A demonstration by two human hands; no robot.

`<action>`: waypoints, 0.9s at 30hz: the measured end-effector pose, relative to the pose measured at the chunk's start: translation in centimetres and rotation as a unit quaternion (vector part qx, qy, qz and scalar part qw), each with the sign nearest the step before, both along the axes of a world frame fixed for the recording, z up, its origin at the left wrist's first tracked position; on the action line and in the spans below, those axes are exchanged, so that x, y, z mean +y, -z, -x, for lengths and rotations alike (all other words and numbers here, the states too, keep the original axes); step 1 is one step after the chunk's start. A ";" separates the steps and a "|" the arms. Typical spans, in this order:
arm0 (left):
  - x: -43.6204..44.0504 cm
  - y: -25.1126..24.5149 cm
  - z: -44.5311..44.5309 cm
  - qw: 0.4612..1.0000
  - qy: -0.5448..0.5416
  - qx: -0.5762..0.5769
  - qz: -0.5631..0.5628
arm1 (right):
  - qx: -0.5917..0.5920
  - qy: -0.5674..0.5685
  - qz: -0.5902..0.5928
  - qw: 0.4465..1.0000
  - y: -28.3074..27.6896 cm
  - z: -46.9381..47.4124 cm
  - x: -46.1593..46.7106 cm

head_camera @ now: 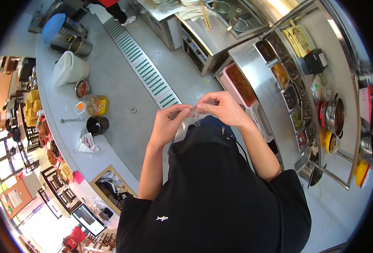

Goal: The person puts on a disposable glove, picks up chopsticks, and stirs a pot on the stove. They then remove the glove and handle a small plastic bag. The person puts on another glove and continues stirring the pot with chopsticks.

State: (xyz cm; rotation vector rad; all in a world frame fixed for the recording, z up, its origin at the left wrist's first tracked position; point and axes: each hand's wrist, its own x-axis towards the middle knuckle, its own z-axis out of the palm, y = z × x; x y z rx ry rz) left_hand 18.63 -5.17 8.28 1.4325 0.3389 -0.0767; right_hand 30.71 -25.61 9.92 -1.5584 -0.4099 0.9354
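Observation:
Both my hands meet in front of my chest, over the floor. My left hand [170, 125] pinches one side of a clear thin plastic piece [192, 111], apparently a bag or film, between thumb and fingers. From the other side my right hand [221, 109] pinches the same plastic, its fingertips close to those of the left. Part of the plastic hangs down below the left fingers. Behind it shows a dark blue item with a zipper [223, 129] at my front.
On the left, a long counter [110, 158] holds an oil jug [96, 105], a black container [97, 125] and a white bucket [71, 68]. A steel counter with ingredient pans [280, 74] stands at right, beside a pink tub [239, 83]. A person [118, 14] stands near the floor drain [142, 64].

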 end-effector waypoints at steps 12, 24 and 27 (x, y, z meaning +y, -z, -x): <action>-5.7 -0.6 -4.7 0.998 0.050 0.009 -0.034 | -0.010 0.084 -0.026 0.996 0.2 -1.9 -6.3; -11.8 0.3 -8.0 0.990 0.121 -0.003 -0.078 | -0.007 0.118 -0.025 0.993 1.3 -2.5 -13.7; -13.0 0.5 -8.3 0.985 0.143 -0.010 -0.095 | -0.044 0.134 0.006 0.990 1.3 -2.7 -14.7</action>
